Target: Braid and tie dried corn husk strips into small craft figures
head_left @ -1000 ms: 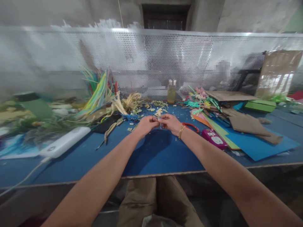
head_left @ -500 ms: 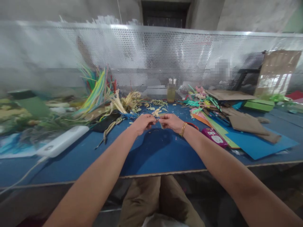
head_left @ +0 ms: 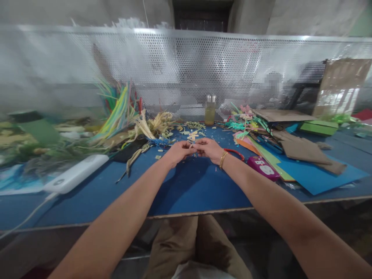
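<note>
My left hand [head_left: 180, 151] and my right hand [head_left: 209, 149] meet above the blue tabletop [head_left: 200, 190]. Fingers of both are pinched together around a small pale piece [head_left: 192, 145], mostly hidden by the fingertips, so its kind does not show. A gold bracelet [head_left: 223, 160] circles my right wrist. Just right of that hand, red scissor-like handles [head_left: 238, 153] stick out, the rest covered. Pale scraps [head_left: 193, 135] lie just behind my fingertips, and a bunch of dried-looking yellowish strips [head_left: 158, 126] is behind my left hand.
On the left are a white power strip [head_left: 77, 173] with a cable and colourful long strips [head_left: 117, 112]. To the right lie a purple box [head_left: 263, 168], blue sheets [head_left: 316, 180] and brown cardboard [head_left: 305, 151]. A bottle [head_left: 210, 111] stands before the perforated metal screen [head_left: 200, 66].
My hands have drawn closer, with the right fingers now overlapping the left fingertips. More of the red handles shows beside my right wrist.
</note>
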A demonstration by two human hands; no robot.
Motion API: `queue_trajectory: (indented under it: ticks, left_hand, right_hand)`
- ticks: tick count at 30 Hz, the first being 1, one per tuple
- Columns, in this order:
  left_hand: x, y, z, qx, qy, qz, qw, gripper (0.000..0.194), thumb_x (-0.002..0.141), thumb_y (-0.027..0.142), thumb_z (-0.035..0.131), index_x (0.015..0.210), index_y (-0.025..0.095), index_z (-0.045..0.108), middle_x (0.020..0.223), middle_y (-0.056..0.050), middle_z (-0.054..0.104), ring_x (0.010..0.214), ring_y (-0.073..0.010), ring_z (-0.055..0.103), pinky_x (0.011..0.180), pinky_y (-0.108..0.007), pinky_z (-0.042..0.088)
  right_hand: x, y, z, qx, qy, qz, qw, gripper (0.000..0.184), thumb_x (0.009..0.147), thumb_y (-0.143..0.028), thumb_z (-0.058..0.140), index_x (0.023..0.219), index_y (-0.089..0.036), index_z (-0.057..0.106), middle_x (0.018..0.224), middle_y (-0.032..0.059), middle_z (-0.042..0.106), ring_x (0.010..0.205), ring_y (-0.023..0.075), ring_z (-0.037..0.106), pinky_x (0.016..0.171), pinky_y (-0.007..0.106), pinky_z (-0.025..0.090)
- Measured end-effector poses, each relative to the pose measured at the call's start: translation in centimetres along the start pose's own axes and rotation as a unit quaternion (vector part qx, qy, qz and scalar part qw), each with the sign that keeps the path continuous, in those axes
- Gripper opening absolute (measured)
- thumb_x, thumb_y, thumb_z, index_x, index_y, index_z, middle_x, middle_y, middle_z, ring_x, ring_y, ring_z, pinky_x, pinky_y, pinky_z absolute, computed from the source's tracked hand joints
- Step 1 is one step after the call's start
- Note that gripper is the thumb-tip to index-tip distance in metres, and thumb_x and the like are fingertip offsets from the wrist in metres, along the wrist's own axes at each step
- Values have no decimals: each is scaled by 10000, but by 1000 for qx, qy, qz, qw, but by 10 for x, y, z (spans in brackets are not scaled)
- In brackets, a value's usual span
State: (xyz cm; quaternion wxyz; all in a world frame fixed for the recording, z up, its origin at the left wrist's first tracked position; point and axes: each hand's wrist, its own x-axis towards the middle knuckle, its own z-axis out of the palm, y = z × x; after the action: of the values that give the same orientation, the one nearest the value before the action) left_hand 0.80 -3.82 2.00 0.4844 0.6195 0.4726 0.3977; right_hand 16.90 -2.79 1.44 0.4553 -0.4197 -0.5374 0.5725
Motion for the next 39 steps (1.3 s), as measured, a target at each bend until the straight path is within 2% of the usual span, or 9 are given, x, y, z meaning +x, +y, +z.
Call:
queue_trajectory:
  ticks: [5,11,20,24,28,32,35,39]
  left_hand:
    - [1,-1,-2,32,-5,10,999,327,579,384,760,634,164,525,589,14,551,494,-71,434,461,-208,276]
    - [1,-2,-1,13,-8,-20,1000,289,604,359,736,660,171,524,628,3,578,521,-87,467,473,-212,291]
    - [5,-7,-2,23,20,-15,999,253,615,358,736,658,166,577,590,13,559,500,-82,447,472,-220,298]
    - [7,-7,-4,-28,-8,-50,998,272,586,334,767,623,159,562,576,9,558,454,-63,418,451,-216,273]
    - [5,-3,-5,-105,-64,-90,988,276,570,307,786,611,157,558,564,7,542,443,-65,423,436,-217,280]
    - [3,1,-8,-133,-94,-112,980,249,587,284,781,641,153,576,587,-2,552,448,-63,432,435,-208,300]
    - [3,2,-10,-135,-100,-113,979,233,609,278,769,668,151,582,603,-6,556,464,-61,444,444,-196,310]
    - [2,2,-8,-113,-81,-100,985,228,636,284,744,676,158,559,602,2,558,473,-63,451,460,-194,317]
  right_hand:
    - [1,1,-1,-11,-12,-7,1000,183,683,-223,735,780,-163,593,618,-21,574,537,77,527,539,227,476]
    - [2,2,0,-17,-11,-4,1000,110,731,-176,686,774,-162,586,599,-27,569,543,81,527,554,238,491]
    - [4,6,0,11,-9,-8,1000,123,717,-158,694,782,-155,590,646,-16,589,552,79,536,567,243,502]
    - [3,3,-1,2,-23,-5,1000,137,704,-180,707,781,-160,596,645,-15,583,547,76,523,562,236,500]
    - [3,-1,-2,-16,-59,-4,998,90,728,-197,678,762,-160,604,649,-4,587,567,79,520,577,229,500]
    - [4,-3,-5,-32,-83,-11,996,53,743,-181,646,730,-153,603,633,-3,571,548,73,493,588,235,496]
    - [5,-3,-7,-52,-69,-17,996,46,750,-155,621,718,-159,587,590,-21,544,513,67,475,578,234,485]
    - [4,-4,-6,-77,-30,-29,996,39,764,-136,585,750,-165,564,544,-46,510,488,65,464,560,217,473]
